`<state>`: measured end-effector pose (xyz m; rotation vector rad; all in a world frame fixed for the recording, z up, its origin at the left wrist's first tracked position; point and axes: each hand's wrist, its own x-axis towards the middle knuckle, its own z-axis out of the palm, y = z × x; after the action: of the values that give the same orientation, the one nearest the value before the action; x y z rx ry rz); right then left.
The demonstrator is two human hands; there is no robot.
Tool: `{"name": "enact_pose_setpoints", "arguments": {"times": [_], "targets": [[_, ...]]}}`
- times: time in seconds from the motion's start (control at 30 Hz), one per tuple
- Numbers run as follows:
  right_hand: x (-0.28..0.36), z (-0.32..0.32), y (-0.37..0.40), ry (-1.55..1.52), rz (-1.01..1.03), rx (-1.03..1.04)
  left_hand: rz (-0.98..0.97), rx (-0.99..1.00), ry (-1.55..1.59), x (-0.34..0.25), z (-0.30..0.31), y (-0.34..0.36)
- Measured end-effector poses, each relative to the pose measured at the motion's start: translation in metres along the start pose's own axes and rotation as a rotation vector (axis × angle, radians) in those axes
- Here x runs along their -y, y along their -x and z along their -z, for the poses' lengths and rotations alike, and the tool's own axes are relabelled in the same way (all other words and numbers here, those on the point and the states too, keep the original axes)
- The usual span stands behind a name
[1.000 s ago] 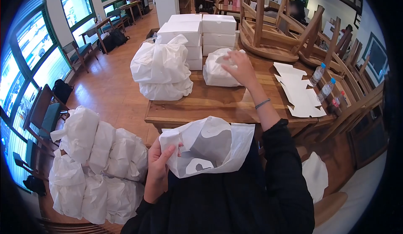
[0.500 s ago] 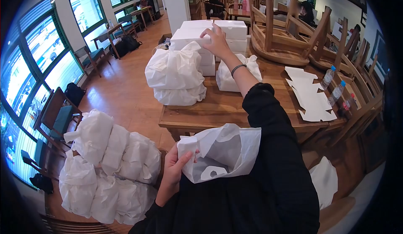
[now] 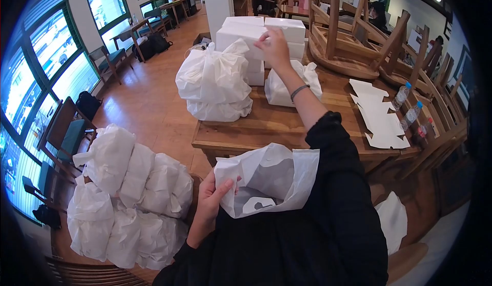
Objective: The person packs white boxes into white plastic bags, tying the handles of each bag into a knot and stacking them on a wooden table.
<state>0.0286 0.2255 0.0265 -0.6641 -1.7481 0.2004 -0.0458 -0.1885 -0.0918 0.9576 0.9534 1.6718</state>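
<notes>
My left hand (image 3: 207, 200) pinches the left rim of a white plastic bag (image 3: 306, 181), thumb on the inside. The bag hangs with its mouth wide apart in front of my body, and a pale cut-out shape shows inside it. My right hand (image 3: 275, 49) is stretched out over the table, its fingers bent but apart. Its fingertips are right at the near end of a white cardboard box (image 3: 241, 32) on top of a stack. Another white box (image 3: 285, 25) stands to the right. A tied white bag (image 3: 284, 89) sits below my right wrist.
Two stacked tied bags (image 3: 212, 81) stand at the wooden table's (image 3: 241, 137) left edge. Several more filled white bags (image 3: 125, 199) are piled lower left. On the right lie a flat cardboard blank (image 3: 378, 116) and bottles (image 3: 402, 96). Upturned wooden stools (image 3: 338, 65) stand behind.
My right hand has shifted slightly right at the box stack, and its fingers are more bent. My left hand keeps its hold on the bag. The view has tipped down slightly.
</notes>
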Motion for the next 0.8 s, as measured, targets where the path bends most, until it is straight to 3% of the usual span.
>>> {"name": "enact_pose_setpoints", "arguments": {"times": [0.13, 0.23, 0.3, 0.43, 0.5, 0.57, 0.63, 0.67, 0.73, 0.77, 0.8], "targets": [[0.008, 0.04, 0.004, 0.05, -0.008, -0.194, -0.053, -0.056, -0.025, 0.003, 0.002, -0.003], [0.023, 0.085, 0.007, -0.083, -0.017, -0.254, -0.162, -0.119, 0.033, 0.005, 0.01, -0.015], [0.043, 0.119, 0.018, -0.27, -0.063, -0.185, -0.185, -0.133, 0.034, -0.002, 0.009, -0.02], [0.107, 0.18, 0.076, -0.705, -0.093, 0.106, -0.191, 0.004, 0.12, -0.004, 0.005, -0.028], [0.125, 0.203, 0.112, -0.682, -0.069, 0.272, -0.143, 0.106, 0.105, -0.005, 0.006, -0.028], [0.14, 0.219, 0.144, -0.652, -0.161, 0.425, -0.085, 0.192, 0.297, 0.0, 0.006, -0.026], [0.147, 0.23, 0.162, -0.363, 0.058, 0.596, -0.043, 0.299, 0.366, 0.0, 0.006, -0.028], [0.148, 0.233, 0.168, -0.216, 0.168, 0.674, 0.037, 0.23, 0.225, -0.006, 0.0, -0.028], [0.151, 0.234, 0.184, -0.27, 0.178, 0.768, 0.198, 0.088, -0.06, -0.031, -0.025, -0.023], [0.152, 0.232, 0.188, -0.298, 0.182, 0.814, 0.211, 0.079, 0.152, -0.019, -0.014, -0.022], [0.154, 0.232, 0.188, -0.248, 0.173, 0.848, 0.213, 0.099, 0.098, -0.019, -0.015, -0.023]]}}
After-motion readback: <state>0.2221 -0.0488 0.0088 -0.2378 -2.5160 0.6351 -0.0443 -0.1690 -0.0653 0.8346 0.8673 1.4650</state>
